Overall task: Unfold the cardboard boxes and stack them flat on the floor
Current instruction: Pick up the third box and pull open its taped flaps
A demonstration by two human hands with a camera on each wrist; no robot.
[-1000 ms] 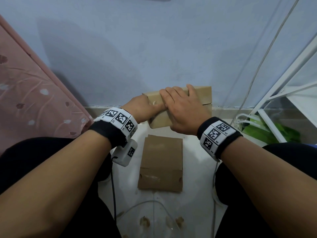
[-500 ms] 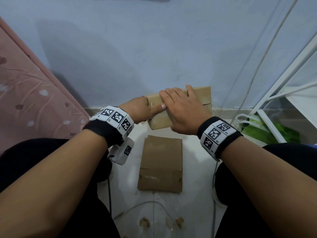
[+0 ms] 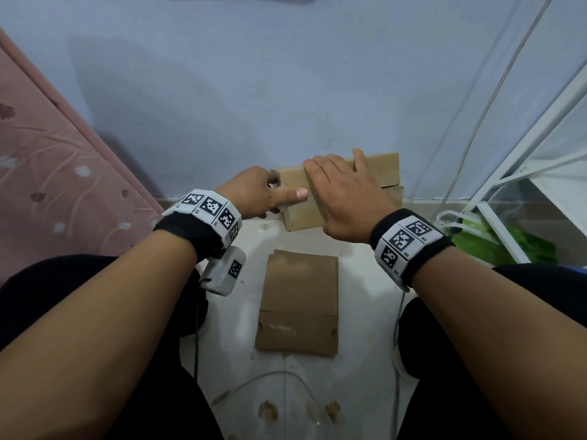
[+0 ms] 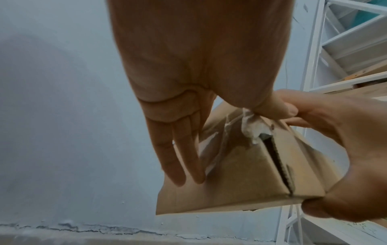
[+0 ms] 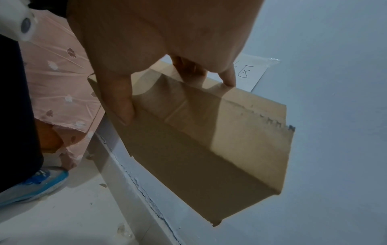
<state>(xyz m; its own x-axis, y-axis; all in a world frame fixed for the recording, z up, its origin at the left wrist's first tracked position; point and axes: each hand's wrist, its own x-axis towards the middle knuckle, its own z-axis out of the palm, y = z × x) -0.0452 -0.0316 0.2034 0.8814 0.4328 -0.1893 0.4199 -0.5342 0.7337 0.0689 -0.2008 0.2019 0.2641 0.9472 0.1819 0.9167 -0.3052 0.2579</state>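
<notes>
Both hands hold the cardboard box [image 3: 336, 198] raised near the wall: right hand [image 3: 346, 198] clasps its top, fingers over the far edge, left hand [image 3: 257, 193] pinches torn tape [image 4: 253, 129] at its end, above a flattened box [image 3: 298, 300] on the floor [image 3: 365, 312].

A room in a home, likely a bedroom corner: pink flowered bedding [image 3: 47, 160] lies at the left, a painted blue wall [image 3: 286, 90] meets a white floor [image 3: 365, 296], and a white rack [image 3: 540, 138] stands right.

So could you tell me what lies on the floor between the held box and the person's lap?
One flattened cardboard box, seen in the head view.
</notes>
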